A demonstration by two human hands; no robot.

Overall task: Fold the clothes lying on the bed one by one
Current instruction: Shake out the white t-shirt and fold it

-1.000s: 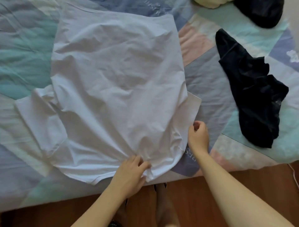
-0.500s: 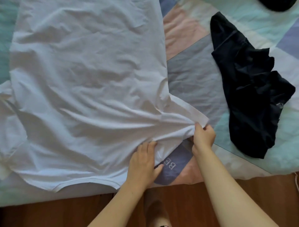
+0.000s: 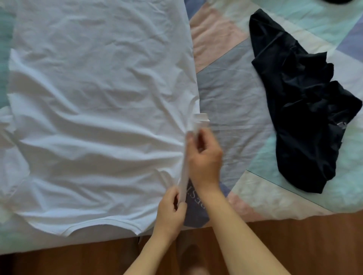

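Observation:
A white T-shirt (image 3: 98, 110) lies spread over the left and middle of the bed, its collar near the front edge. Its right sleeve (image 3: 198, 121) is lifted off the cover and stands up as a narrow strip. My right hand (image 3: 204, 155) pinches that sleeve near its upper end. My left hand (image 3: 172, 208) pinches the same raised edge lower down, close to the shoulder. A crumpled black garment (image 3: 306, 117) lies apart on the right side of the bed.
The bed carries a patchwork cover (image 3: 231, 94) in grey, pink, mint and blue. Its front edge runs along the bottom, with wooden floor (image 3: 306, 245) below. Another dark item (image 3: 334, 1) shows at the top right edge.
Both hands have lifted the right sleeve from flat on the cover and drawn it up and inward. My left hand went from pressing flat on the shirt to pinching the edge.

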